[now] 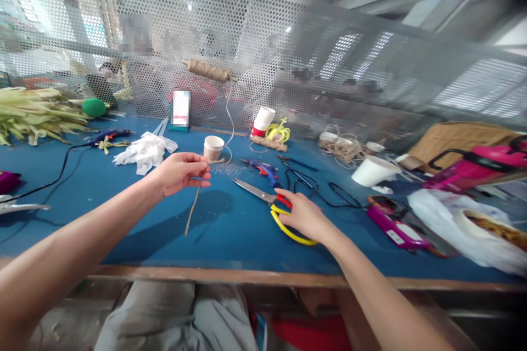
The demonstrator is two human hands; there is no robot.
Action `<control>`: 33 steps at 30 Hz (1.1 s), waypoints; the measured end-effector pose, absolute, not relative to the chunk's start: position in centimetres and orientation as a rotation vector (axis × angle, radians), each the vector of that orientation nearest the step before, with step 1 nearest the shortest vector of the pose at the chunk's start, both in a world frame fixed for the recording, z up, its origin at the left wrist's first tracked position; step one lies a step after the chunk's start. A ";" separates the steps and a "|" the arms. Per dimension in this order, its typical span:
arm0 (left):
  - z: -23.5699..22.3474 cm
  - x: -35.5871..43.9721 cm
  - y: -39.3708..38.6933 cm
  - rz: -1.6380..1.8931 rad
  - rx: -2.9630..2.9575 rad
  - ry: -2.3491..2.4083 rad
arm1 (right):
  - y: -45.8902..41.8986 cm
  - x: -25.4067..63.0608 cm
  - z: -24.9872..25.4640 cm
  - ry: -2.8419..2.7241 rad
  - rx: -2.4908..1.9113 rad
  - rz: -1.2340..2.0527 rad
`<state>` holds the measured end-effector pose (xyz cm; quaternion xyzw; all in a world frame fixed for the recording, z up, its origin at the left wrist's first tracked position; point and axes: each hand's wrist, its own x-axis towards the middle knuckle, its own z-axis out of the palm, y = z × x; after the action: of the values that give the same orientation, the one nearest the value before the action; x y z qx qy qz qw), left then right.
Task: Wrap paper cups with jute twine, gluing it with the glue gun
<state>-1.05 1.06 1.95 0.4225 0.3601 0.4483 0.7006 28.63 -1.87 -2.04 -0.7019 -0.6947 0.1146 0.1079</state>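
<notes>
My left hand (184, 171) pinches a piece of brown twine (194, 205) between thumb and fingertips. Its loose end hangs down over the blue table. Just behind those fingers stands a small paper cup (213, 149) with a white rim and a brown lower part. My right hand (303, 213) is closed around the yellow and red handles of the scissors (257, 192). Their blades lie near the tabletop and point to the far left. Twine runs down from a spool (208, 71) on the perforated screen to beside the cup.
Blue glue guns (263, 171) lie mid-table and at left, with black cords. White scraps (146, 151), a phone (181, 107), yellow-green husks (37, 112), a twine bundle (348, 151), a white roll (374, 171), a magenta device (395, 225) and a plastic bag (457, 225) stand around.
</notes>
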 end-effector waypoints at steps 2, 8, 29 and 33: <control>1.5 -1.0 1.3 1.045 0.908 0.795 | -2.3 27.7 -2.2 -1.914 -1.857 0.648; 0.8 -0.1 2.1 1.237 0.736 0.654 | -2.9 24.1 -1.0 -1.547 -1.401 1.340; 1.5 2.3 0.3 1.324 0.681 0.570 | -2.4 19.4 0.6 -1.944 -1.185 1.123; 1.3 2.5 0.2 1.330 0.677 0.583 | -2.2 19.0 -0.1 -1.951 -1.175 1.062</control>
<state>2.46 0.24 1.31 0.3033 0.2615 0.5962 0.6958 18.97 -2.19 -0.14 -0.4448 -0.7382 0.4020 0.3092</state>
